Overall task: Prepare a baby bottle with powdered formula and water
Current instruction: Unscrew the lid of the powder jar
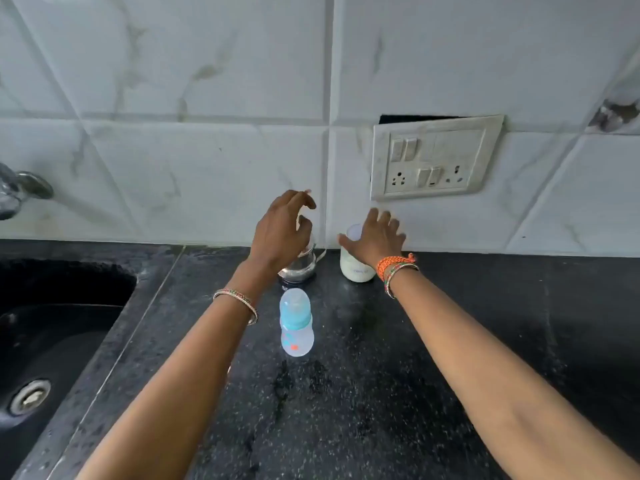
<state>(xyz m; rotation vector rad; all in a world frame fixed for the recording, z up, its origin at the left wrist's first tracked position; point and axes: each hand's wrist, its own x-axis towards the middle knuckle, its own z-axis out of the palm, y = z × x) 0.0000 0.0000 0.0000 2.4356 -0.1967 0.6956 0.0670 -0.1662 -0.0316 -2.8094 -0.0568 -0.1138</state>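
Note:
A clear baby bottle [296, 323] with a blue collar and clear cap stands upright on the black counter [363, 393]. Behind it, by the wall, is a small steel cup [298, 268], partly hidden by my left hand [282, 233], which hovers over it with fingers apart and nothing in it. To the right stands a white container [356, 266] that looks filled with white powder or liquid. My right hand [375, 240] is spread open over its right side and holds nothing.
A black sink [52, 341] with a steel drain lies at the left, with a tap [17, 192] on the wall above it. A switch and socket plate [436, 157] sits on the white tiled wall behind the container.

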